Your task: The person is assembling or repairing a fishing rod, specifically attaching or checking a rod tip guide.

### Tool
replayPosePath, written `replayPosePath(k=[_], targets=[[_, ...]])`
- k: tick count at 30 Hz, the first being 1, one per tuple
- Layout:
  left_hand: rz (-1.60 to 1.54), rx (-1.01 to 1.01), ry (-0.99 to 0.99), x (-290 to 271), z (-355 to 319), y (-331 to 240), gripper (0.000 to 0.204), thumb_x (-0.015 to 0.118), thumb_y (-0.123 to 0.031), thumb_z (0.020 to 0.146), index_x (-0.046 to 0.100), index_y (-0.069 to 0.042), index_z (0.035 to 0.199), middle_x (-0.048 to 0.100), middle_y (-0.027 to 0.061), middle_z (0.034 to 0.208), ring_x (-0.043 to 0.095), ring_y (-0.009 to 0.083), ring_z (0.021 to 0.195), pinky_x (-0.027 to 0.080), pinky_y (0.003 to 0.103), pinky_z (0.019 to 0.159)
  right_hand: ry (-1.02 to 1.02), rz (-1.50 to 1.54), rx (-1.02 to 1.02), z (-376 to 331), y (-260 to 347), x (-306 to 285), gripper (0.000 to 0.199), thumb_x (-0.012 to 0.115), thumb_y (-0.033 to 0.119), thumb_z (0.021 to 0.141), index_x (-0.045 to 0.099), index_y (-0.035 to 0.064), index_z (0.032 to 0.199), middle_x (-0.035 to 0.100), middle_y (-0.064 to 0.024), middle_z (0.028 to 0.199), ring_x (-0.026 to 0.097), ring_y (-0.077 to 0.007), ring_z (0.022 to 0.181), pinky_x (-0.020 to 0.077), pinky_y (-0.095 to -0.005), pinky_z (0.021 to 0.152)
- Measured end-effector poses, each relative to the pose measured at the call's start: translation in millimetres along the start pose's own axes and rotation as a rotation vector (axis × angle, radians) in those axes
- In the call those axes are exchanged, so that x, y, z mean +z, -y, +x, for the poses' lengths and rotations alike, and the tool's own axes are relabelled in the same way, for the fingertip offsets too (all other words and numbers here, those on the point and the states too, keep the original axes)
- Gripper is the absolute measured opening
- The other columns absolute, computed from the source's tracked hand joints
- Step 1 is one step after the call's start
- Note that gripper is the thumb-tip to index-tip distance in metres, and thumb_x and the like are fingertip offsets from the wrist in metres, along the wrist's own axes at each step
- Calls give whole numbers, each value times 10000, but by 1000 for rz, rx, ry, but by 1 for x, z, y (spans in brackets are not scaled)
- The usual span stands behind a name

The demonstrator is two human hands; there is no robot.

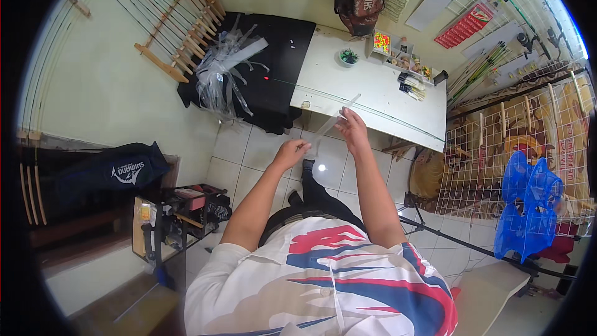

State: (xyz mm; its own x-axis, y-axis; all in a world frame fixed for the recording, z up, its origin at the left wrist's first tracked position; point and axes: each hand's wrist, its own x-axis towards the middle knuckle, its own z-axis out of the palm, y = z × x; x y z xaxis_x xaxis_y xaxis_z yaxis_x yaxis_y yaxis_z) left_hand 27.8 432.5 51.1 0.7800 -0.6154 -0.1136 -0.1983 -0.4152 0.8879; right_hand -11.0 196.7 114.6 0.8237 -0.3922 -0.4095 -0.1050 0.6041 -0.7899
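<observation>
One rod-filled wooden rack [161, 63] is standing far left. Just right of it, a loose clump of clear plastic strips [221, 78] is lying on black cloth [283, 43], some ends dangling over the near side.

Left hand [290, 153]: forearm [252, 205] is slanting far and right from the near side, elbow bending outward; back of hand is facing up, fingers are curling in and pointing right. Thumb and fingertips are pinching the near end of a clear strip [326, 127].

That strip is hanging between both hands, slanting far and right, near the white table [323, 50] edge, above tiled floor.

Right hand [353, 129]: sitting farther out than the left; forearm [376, 190] is extending far, tilting slightly left. Fingers are bending leftward, grasping the strip close to its far end, tip poking past them; exact finger contact cannot be told.

Farther right, a small bowl [349, 65], a compartment box [377, 58] and brushes [411, 86] are resting on the table. Blue plastic pieces [528, 205] are hanging near right.
</observation>
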Motion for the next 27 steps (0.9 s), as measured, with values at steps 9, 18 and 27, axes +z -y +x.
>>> replayPosePath(k=[9, 18, 27], targets=[[-265, -20, -188, -13, 37, -7, 373, 654, -344, 926, 671, -71, 1179, 682, 133, 1146, 658, 256, 1025, 483, 360, 914, 60, -190, -14, 7, -9, 25, 178, 728, 226, 903, 667, 81, 986, 639, 12, 884, 591, -98, 801, 485, -281, 725], [-331, 36, -107, -60, 130, -76, 305, 718, -273, 906, 724, -14, 1067, 697, 59, 1038, 596, 102, 871, 468, 271, 800, 261, -426, -12, 44, 5, 38, 213, 754, 175, 872, 734, 17, 1014, 699, -22, 902, 603, -93, 806, 481, -256, 755], [-574, -125, -31, -77, 173, -62, 305, 702, -236, 923, 701, 14, 1097, 722, 78, 997, 639, 106, 889, 482, 251, 790, 211, -466, -15, 90, 15, 50, 240, 762, 187, 863, 723, 8, 1018, 708, -31, 874, 614, -95, 797, 480, -259, 727]])
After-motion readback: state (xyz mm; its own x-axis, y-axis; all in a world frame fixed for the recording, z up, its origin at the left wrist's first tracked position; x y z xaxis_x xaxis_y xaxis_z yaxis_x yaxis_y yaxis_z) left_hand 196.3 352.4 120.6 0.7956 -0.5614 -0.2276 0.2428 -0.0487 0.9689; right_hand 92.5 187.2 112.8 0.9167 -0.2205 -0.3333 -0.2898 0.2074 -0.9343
